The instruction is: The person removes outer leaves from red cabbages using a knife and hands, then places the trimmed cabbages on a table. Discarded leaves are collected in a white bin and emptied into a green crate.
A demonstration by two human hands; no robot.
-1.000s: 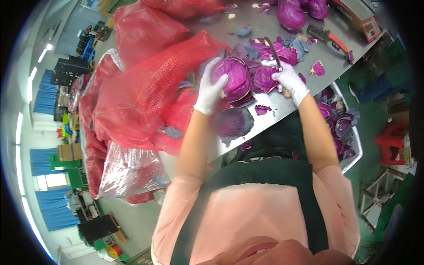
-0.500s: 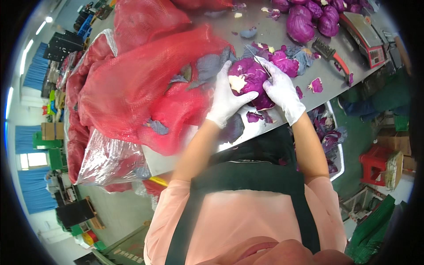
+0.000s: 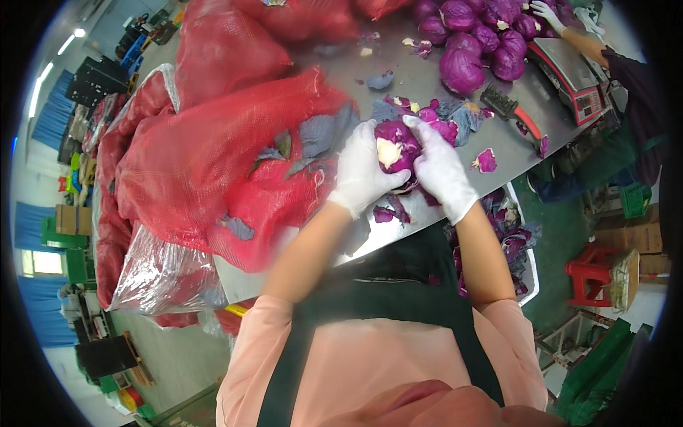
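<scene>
1. I am viewing remotely a grey metal worktop [image 3: 516, 151], its near edge running obliquely before the person.
2. Red mesh sacks [image 3: 192, 164] are covering the worktop's left end.
3. A white bin [image 3: 533, 270] is standing below the near edge, towards the right, holding purple leaves.
4. A heap of red cabbages [image 3: 464, 62] is lying towards the far right corner.
5. A scale [image 3: 568, 67] is standing at the right end, beside the heap.
6. The gloved left hand [image 3: 361, 171] and right hand [image 3: 442, 171] are clasping one cabbage [image 3: 407, 139] from opposite sides.
7. That cabbage is showing its pale stem end, just inside the near edge's middle; I cannot tell whether it is touching the surface.
8. A red-handled toothed tool [image 3: 515, 110] is lying left of the scale.
</scene>
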